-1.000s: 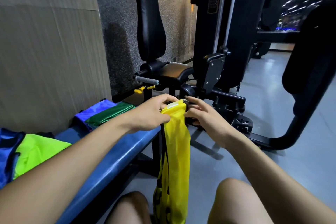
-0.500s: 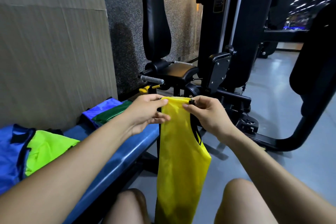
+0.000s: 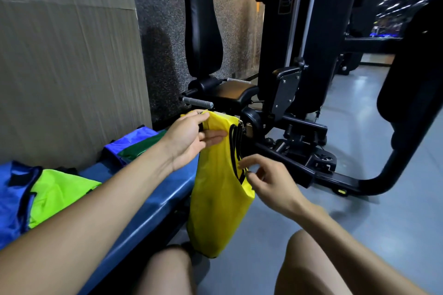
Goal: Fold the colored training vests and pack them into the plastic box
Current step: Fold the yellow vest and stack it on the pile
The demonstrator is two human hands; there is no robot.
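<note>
A yellow vest (image 3: 215, 199) with black trim hangs lengthwise off the end of the blue bench (image 3: 155, 196). My left hand (image 3: 189, 139) holds its top edge, thumb over the fabric and fingers stretched across the front. Lower and to the right, my right hand (image 3: 271, 182) pinches the black-trimmed armhole edge with curled fingers. On the bench lie a folded blue vest (image 3: 119, 146) and a folded green vest (image 3: 141, 148). Nearer to me are a loose lime vest (image 3: 55, 194) and a loose blue vest (image 3: 12, 196). No plastic box is in view.
A black gym machine (image 3: 287, 108) with seat and backrest stands just beyond the bench end. Its base frame (image 3: 340, 182) runs along the grey floor to the right. A wall panel (image 3: 67, 67) borders the bench on the left. My knees show at the bottom.
My right hand let go of the vest's top corner and dropped to the armhole edge. The left hand now holds the top alone, and the vest hangs narrower.
</note>
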